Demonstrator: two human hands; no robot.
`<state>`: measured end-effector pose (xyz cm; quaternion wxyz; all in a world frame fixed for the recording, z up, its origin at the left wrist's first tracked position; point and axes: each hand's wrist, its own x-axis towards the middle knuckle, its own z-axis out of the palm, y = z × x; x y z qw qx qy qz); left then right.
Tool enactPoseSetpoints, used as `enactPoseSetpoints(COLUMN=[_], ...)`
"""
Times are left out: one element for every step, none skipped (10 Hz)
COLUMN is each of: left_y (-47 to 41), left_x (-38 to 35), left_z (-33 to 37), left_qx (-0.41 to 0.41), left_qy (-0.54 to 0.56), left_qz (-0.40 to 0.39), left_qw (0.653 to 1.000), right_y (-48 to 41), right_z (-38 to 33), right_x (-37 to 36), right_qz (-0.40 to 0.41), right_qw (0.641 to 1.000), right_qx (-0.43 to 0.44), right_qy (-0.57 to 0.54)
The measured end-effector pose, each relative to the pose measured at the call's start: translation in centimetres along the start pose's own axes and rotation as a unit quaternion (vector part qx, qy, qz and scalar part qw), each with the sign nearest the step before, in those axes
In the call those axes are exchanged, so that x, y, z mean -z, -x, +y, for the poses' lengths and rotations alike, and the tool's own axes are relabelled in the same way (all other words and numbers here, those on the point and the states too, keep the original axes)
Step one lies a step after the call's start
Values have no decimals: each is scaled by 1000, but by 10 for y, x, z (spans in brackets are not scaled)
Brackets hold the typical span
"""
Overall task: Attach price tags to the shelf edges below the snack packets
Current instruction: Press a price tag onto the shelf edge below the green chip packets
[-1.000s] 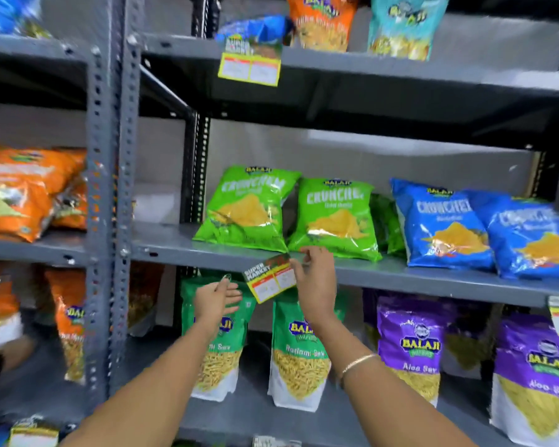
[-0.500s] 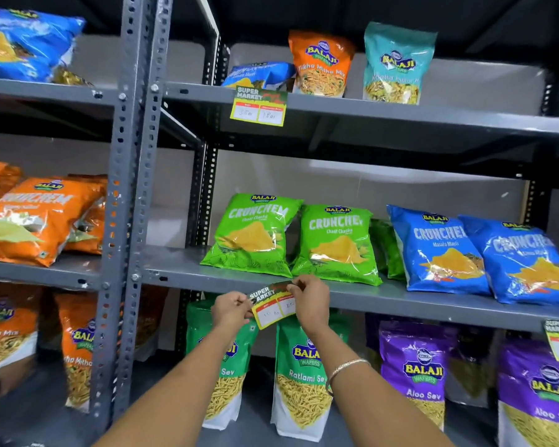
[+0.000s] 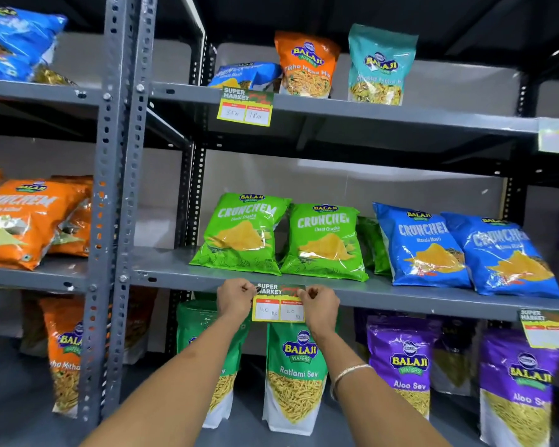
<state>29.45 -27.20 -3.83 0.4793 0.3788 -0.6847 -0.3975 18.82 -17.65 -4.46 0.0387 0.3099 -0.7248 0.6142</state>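
A yellow price tag (image 3: 279,304) with a green "Super Market" header lies level against the front edge of the grey middle shelf (image 3: 400,298), right below two green Crunchem packets (image 3: 323,243). My left hand (image 3: 236,298) pinches the tag's upper left corner and my right hand (image 3: 318,306) pinches its upper right corner. Another tag (image 3: 245,106) hangs on the top shelf edge under a blue packet (image 3: 244,75). A third tag (image 3: 546,330) hangs at the right end of the middle shelf, below the blue Crunchem packets (image 3: 465,250).
Grey slotted uprights (image 3: 120,188) split the rack from a left bay with orange packets (image 3: 26,221). Green Ratlami Sev (image 3: 297,372) and purple Aloo Sev bags (image 3: 404,359) stand on the bottom shelf. Orange and teal bags (image 3: 307,64) stand on the top shelf.
The tag was tilted and held mainly by my right hand; my left hand has come up and taken its left corner. Both hands have levelled it against the shelf edge.
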Motion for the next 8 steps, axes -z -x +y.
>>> enactPoseSetpoints(left_y=[0, -1, -4, -5, -10, -15, -18, -14], left_x=[-5, -7, -9, -10, -12, -10, -8, -6], left_z=[1, -1, -4, -3, -2, -1, -2, 0], left_qx=[-1, 1, 3, 2, 13, 23, 24, 16], left_qy=[-12, -13, -6, -5, -5, -38, -104, -138], left_qz=[24, 36, 29, 29, 47, 38, 19, 25], left_qw=[1000, 999, 1000, 1000, 999, 998, 994, 990], right_y=[-5, -5, -7, -8, -8, -12, -10, -8], right_z=[2, 4, 4, 1, -5, -9, -10, -17], right_x=[-2, -4, -4, -4, 0, 4, 7, 13], right_qz=[-5, -6, -1, 8, 7, -7, -24, -21], right_qw=[1000, 1000, 999, 997, 987, 971, 948, 948], right_qx=[-3, -4, 3, 7, 6, 24, 37, 33], right_qy=[18, 23, 41, 73, 161, 238, 316, 316])
